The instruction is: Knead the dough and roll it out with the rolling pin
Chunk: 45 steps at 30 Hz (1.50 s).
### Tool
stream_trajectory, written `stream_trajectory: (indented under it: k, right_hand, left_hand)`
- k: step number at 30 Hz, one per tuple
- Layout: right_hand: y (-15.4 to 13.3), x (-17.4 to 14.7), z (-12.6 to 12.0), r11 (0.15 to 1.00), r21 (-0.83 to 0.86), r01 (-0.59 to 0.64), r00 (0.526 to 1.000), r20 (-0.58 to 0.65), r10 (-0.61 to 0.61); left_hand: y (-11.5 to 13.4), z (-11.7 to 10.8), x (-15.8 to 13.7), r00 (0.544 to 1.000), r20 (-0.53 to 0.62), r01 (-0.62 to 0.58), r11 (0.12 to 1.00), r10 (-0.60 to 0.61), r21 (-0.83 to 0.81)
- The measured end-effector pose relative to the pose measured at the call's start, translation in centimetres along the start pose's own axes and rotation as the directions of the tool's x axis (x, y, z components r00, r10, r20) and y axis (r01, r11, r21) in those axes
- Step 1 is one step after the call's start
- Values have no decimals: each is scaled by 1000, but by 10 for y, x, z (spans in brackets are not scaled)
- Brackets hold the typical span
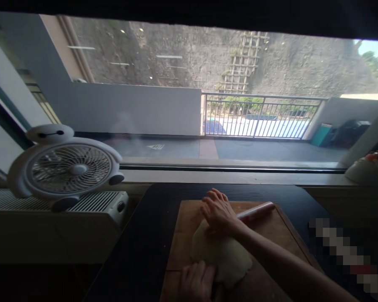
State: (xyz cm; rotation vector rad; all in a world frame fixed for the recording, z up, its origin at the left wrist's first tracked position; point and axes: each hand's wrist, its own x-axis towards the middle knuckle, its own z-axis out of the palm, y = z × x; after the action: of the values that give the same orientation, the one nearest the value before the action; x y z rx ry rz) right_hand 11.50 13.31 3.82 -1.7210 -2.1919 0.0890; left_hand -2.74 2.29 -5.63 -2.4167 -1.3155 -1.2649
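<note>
A flat, pale sheet of dough with an uneven edge lies on a wooden cutting board. My right hand reaches across to the dough's far edge, palm down, fingers apart. Behind that wrist a rolling pin rests slanted on the board, its left end hidden by the hand. At the bottom of the view, my left hand has its fingers curled together on the dough's near left edge; the thumb is in shadow and hard to make out.
Under the board is a dark table. A white figure-shaped fan stands on a radiator at left. Beyond the table runs a windowsill below a large window. A pixelated patch covers something at right; a pale rounded object sits on the sill.
</note>
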Motion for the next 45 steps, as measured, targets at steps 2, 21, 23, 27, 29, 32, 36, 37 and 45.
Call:
stream_trajectory:
  k: [2,21,23,27,29,32,36,37,45]
  right_hand:
    - [-2,22,2,1000,-4,-29,999,30,30]
    - [3,-47,-9,996,50,70,993,-99,-64]
    - [3,-37,-8,998,60,38,995,-90,-32]
    - [4,-22,-7,995,104,-9,999,-40,13]
    - [4,-35,-7,993,111,44,997,-61,-38]
    - [4,-49,-10,990,91,110,991,-89,-102]
    - [5,-21,-11,996,90,13,1000,18,-14]
    - [5,-15,-10,996,92,-4,999,50,-1]
    - [6,-35,-8,992,59,111,994,-28,-110]
  left_hand:
    - [5,-8,2,997,59,60,997,-57,-57]
    - [-9,-22,4,977,210,15,996,-32,84]
    - [-8,-22,5,974,221,36,996,-53,82]
    - [-3,-27,12,978,198,52,997,-61,51]
    - [0,-28,14,978,203,38,998,-46,42]
    - [4,-29,16,976,212,49,997,-59,51]
    - [11,-31,17,974,204,91,995,-99,46]
    - [13,-32,18,971,212,108,993,-115,45]
    - [16,-33,20,968,230,92,994,-101,51]
